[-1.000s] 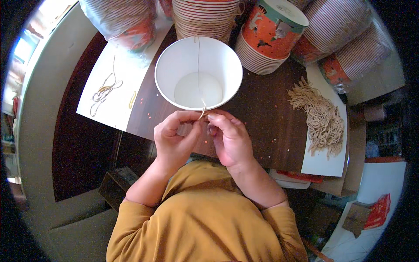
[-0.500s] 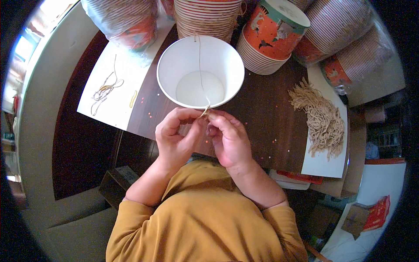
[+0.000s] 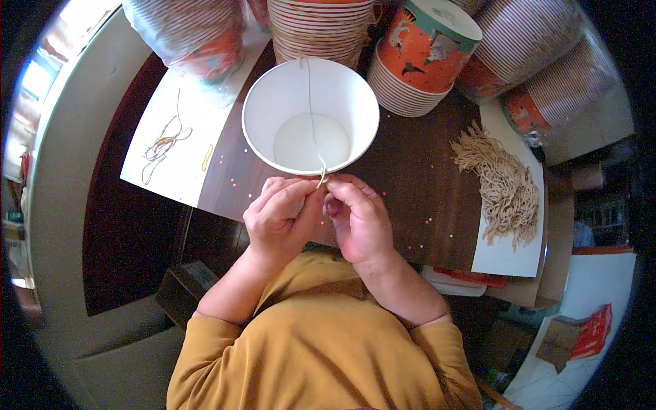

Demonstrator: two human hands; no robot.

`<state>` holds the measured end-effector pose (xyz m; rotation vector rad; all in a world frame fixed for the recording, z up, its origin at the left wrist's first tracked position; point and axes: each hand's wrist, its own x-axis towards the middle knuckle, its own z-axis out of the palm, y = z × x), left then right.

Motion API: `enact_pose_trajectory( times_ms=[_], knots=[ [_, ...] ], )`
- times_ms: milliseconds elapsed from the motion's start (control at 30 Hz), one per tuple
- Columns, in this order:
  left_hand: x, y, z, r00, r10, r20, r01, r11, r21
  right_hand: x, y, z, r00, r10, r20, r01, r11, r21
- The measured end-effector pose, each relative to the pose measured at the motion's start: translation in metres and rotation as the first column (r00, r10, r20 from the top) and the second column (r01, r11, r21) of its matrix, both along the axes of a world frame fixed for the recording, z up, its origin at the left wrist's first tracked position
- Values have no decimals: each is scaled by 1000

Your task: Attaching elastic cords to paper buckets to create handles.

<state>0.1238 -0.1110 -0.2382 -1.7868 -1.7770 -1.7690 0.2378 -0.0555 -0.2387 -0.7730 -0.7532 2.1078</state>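
A white-lined paper bucket (image 3: 273,102) stands on the dark wooden table with its mouth toward me. A thin tan cord (image 3: 311,113) runs from its far rim across the opening to the near rim, where it is looped. Just in front of that rim, my left hand (image 3: 279,213) pinches the looped cord between thumb and fingers. Close beside it on the right, my right hand (image 3: 359,213) pinches the same cord, fingertips almost touching those of the left. The cord's ends are hidden in my fingers.
A bundle of tan cords (image 3: 502,188) lies on white paper at the right. Loose cord pieces (image 3: 162,147) rest on a white sheet (image 3: 188,174) at the left. Stacked orange-green buckets (image 3: 424,55) and plastic-wrapped stacks (image 3: 188,34) line the back. Tiny punched dots are scattered on the table.
My left fingers have curled closer together around the cord. The loop at the near rim stands more upright, and the bucket appears shifted very slightly left.
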Motion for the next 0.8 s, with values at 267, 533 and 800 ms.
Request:
enact_pose_trajectory(
  times_ms=[267,533,800],
  knots=[
    [-1,-5,-3,983,10,186,17,989,-144,1,4,-4,998,36,42,-36,999,-14],
    [-5,-5,0,992,1,123,12,995,-103,-2,9,-6,993,114,42,-113,993,-28],
    [-11,-8,5,998,36,44,-31,994,-106,1,16,-10,991,125,-50,-125,992,7]
  ],
)
